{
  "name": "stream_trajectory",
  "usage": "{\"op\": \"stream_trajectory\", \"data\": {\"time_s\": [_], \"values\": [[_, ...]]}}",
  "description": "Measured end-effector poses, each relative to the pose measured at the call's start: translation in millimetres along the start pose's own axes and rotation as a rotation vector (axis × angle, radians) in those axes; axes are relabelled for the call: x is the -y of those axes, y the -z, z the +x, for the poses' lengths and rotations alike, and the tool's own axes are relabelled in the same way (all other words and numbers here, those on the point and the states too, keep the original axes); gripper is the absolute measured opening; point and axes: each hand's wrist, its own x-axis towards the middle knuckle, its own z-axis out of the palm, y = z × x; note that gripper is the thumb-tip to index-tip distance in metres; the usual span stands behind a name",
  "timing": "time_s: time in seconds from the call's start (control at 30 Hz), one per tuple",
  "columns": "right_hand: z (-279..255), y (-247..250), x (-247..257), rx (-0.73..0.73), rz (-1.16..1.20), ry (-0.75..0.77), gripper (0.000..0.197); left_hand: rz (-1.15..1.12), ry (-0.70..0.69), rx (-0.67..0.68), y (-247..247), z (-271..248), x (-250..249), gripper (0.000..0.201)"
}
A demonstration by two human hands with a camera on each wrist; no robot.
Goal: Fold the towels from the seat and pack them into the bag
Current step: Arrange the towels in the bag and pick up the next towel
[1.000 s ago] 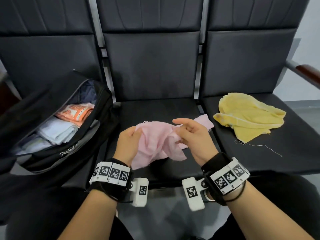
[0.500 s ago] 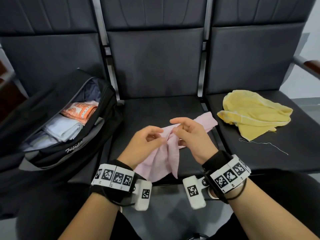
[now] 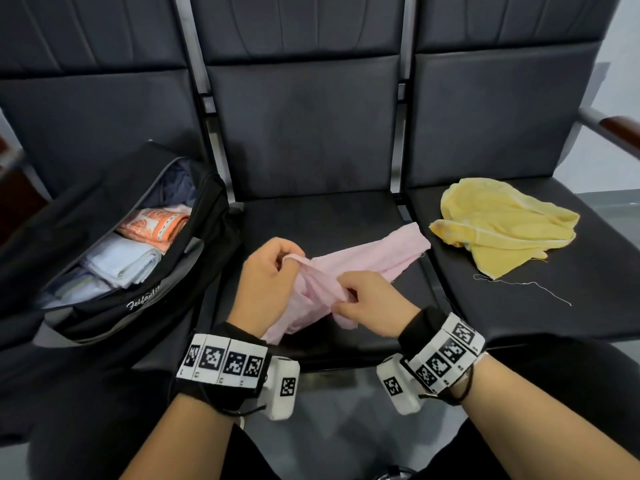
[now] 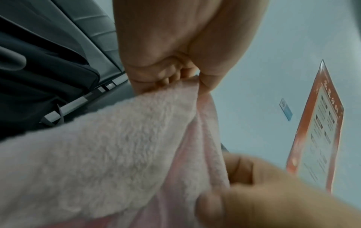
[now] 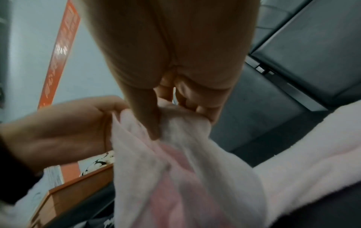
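A pink towel (image 3: 367, 261) lies bunched across the middle seat (image 3: 311, 216), one end reaching toward the right seat. My left hand (image 3: 270, 271) pinches its upper edge between thumb and curled fingers; the left wrist view shows that pinch on the pink towel (image 4: 109, 138). My right hand (image 3: 363, 299) grips a fold nearer me, seen in the right wrist view as fingers curled into the pink towel (image 5: 185, 146). A crumpled yellow towel (image 3: 498, 223) lies on the right seat. The open black bag (image 3: 145, 299) sits on the left seat and holds several folded towels (image 3: 124, 258).
A loose thread (image 3: 526, 285) trails from the yellow towel on the right seat. A wooden-capped armrest (image 3: 616, 129) sticks out at far right. Seat backs rise behind all three seats. My dark-trousered knees sit below the seat's front edge.
Both hands have lowered toward the seat front while working along the pink towel. The towel is now stretched longer across the middle seat, its far end lying toward the right.
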Motion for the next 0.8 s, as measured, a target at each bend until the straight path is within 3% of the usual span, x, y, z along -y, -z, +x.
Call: {"op": "stream_trajectory", "data": {"time_s": [0.07,0.13,0.23,0.3,0.37,0.4,0.47,0.57,0.7,0.8], "values": [[-2.1,-2.7,-10.8,-0.042,-0.041,-0.059,0.035,-0.043,0.000,-0.092,11.9,2.5,0.1,0.021],[-3.6,3.6,-19.6,-0.159,-0.008,-0.100,0.039,-0.081,0.035,-0.185,26.3,5.8,6.0,0.018],[-2.7,16.3,-23.2,-0.376,0.213,-0.120,0.030,-0.004,0.114,-0.255,42.9,8.0,24.2,0.018],[1.2,22.4,-17.1,-0.465,0.405,-0.095,0.018,0.090,0.213,-0.230,45.7,7.3,35.6,0.019],[5.2,24.3,-5.4,-0.443,0.488,-0.069,0.010,0.240,0.268,-0.124,41.4,3.9,40.4,0.015],[6.7,22.4,0.5,-0.423,0.460,-0.041,0.017,0.267,0.263,-0.066,37.1,0.9,38.7,0.016],[9.8,16.0,10.8,-0.359,0.331,0.028,0.029,0.178,0.235,0.041,26.1,-4.8,26.7,0.027],[12.7,3.9,24.3,-0.243,0.206,0.089,0.024,-0.002,0.172,0.238,12.3,-8.3,1.0,0.030],[11.5,-3.6,35.8,-0.171,0.184,0.135,0.043,0.083,0.080,0.267,11.0,-6.4,-14.9,0.019],[10.4,-3.8,40.0,-0.165,0.137,0.153,0.029,0.134,0.003,0.313,15.3,-6.2,-14.9,0.010]]}}
